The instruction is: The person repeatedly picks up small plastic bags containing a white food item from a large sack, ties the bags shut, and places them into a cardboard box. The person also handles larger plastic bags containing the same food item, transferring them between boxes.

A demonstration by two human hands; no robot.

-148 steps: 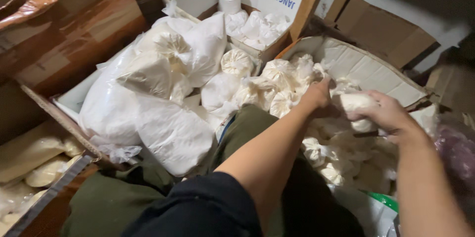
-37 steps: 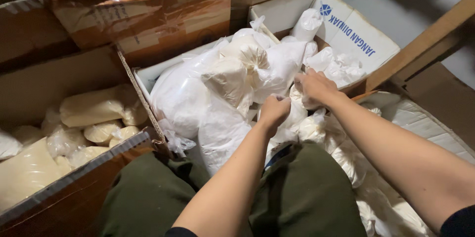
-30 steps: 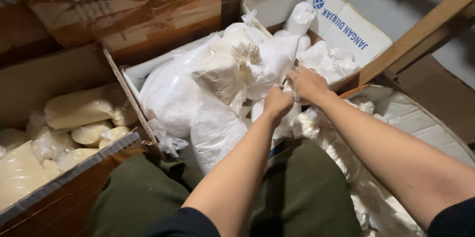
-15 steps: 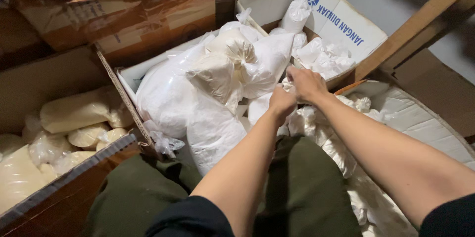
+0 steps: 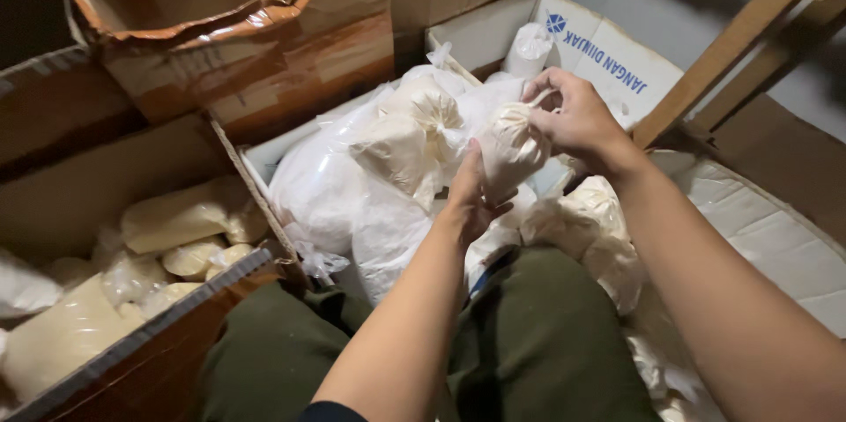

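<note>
Lifted clear of the heap since half a second ago, a small knotted plastic pouch of pale cream-coloured filling now sits between both hands above the white-lined carton, where earlier the hands were pressed low among the bags. At its lower side, the left hand cups the pouch from below, fingers curled against the plastic, while the right hand pinches the twisted neck at the top, thumb and fingers closed on the knot. The pouch is round and taut, its clear film showing a grainy off-white mass, narrowing to a tied tuft. Just left of the pouch, larger white plastic sacks and another knotted pouch fill the carton. Behind the pouch stands a white cardboard flap with blue lettering and a small blue emblem, and a roll of white plastic stands upright beside it. Farther left of the pouch, a torn brown cardboard box with glossy tape rises above the carton. Lower left of the pouch, a second brown carton holds pale yellowish bags packed loosely. Right of the pouch, a wooden slat slants upward, and more filled pouches lie on a white flap beside the person's olive-green trousers.
</note>
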